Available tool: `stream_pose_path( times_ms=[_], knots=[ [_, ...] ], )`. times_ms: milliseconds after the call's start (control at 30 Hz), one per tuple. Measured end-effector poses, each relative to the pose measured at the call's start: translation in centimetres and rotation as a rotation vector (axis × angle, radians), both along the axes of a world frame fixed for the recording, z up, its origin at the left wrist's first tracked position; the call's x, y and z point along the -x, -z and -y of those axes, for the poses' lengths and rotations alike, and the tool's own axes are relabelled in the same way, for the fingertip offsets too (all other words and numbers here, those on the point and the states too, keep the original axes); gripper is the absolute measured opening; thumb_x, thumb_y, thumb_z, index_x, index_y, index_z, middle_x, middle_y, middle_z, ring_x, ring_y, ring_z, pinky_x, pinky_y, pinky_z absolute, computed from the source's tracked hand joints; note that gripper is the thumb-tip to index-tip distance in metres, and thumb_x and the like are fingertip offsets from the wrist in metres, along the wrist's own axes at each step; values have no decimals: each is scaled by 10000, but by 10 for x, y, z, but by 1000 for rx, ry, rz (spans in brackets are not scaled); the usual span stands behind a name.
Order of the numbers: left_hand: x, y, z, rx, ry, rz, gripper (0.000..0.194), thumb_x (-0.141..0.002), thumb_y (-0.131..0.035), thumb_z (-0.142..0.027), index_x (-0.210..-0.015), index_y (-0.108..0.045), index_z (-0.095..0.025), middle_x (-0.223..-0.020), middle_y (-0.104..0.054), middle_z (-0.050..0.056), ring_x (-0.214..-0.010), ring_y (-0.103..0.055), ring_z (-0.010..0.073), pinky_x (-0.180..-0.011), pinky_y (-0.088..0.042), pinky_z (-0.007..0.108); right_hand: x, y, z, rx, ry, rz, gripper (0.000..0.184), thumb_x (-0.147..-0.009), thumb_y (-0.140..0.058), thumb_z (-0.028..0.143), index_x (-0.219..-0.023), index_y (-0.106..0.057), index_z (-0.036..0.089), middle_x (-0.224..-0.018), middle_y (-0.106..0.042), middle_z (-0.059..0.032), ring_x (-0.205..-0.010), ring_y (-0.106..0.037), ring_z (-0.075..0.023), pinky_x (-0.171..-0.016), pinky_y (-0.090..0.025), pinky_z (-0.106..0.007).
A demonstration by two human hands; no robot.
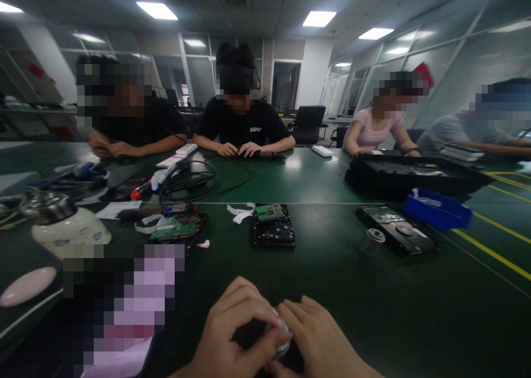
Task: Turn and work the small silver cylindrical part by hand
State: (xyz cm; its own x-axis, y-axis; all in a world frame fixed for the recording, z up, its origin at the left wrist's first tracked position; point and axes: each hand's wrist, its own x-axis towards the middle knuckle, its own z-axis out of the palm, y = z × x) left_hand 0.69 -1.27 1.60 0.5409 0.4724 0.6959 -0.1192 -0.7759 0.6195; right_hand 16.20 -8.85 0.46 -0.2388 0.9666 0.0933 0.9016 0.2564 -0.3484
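Observation:
Low in the middle of the view, my left hand (236, 328) pinches a small, shiny, silvery round thing (284, 338) between thumb and fingers. My right hand (321, 334) meets it from the other side, its fingers bent and pressed together around the thing's edge; the right thumb is partly hidden. Beyond both hands lies a black device casing (274, 237) with a green circuit board (269, 212) on top and white ribbon strips (241, 212) at its left. To the right, a small metal cylinder (372, 241) stands beside another opened device (400, 229).
A cream flask (66, 229), a pale pink oval object (29, 285) and a pixelated dark-framed object (136, 306) occupy the left. Black cables (199, 179) lie behind a third board (178, 229). A blue bin (440, 209) and black tray (415, 173) stand right. Several people sit opposite.

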Motion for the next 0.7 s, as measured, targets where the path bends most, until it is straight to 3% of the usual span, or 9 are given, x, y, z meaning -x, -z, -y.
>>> stream_pose_path(
  times_ms=[67, 167, 233, 333, 467, 700],
  knots=[
    [1, 2, -1, 22, 22, -30, 101, -844, -666, -302, -852, -667, -201, -751, -698, 32, -732, -602, 177, -660, -504, 294, -2, 4, 0, -25, -14, -15, 180, -742, -612, 353, -809, -539, 202, -772, -624, -18, -682, -588, -197, -702, -424, -340],
    [5, 6, -3, -7, 87, -76, 231, -820, -685, -359, -1013, -686, -232, -945, -691, 69, -882, -577, 216, -752, -510, 336, -5, 8, 0, -45, -53, -20, 219, -701, -613, 333, -862, -555, 195, -829, -648, -46, -705, -603, -215, -701, -427, -352],
    [7, 9, -4, -13, 98, -84, 226, -816, -686, -366, -1011, -697, -252, -1001, -674, 73, -923, -559, 226, -781, -505, 351, -6, 10, 0, -41, -69, -31, 284, -683, -630, 333, -918, -566, 189, -881, -661, -59, -745, -615, -231, -708, -427, -360],
    [9, 12, -4, 11, 69, -92, 175, -814, -686, -357, -960, -708, -263, -976, -669, 68, -913, -557, 228, -771, -504, 352, -7, 9, 1, -28, -52, -40, 286, -711, -613, 317, -964, -571, 191, -895, -657, -53, -778, -616, -232, -722, -424, -359],
    [10, 13, -2, -9, 67, -78, 127, -831, -662, -291, -949, -703, -266, -906, -673, 57, -867, -564, 217, -743, -504, 337, -4, 4, 2, -19, -32, -19, 180, -751, -613, 344, -853, -567, 202, -801, -632, -29, -715, -593, -209, -708, -422, -348],
    [10, 12, 0, 14, 55, -89, 199, -810, -597, -133, -919, -712, -254, -882, -666, 54, -865, -553, 215, -747, -507, 337, -2, 1, 2, -46, -11, -5, 260, -735, -709, 386, -843, -571, 194, -821, -649, -33, -712, -593, -211, -696, -408, -332]
  ],
)
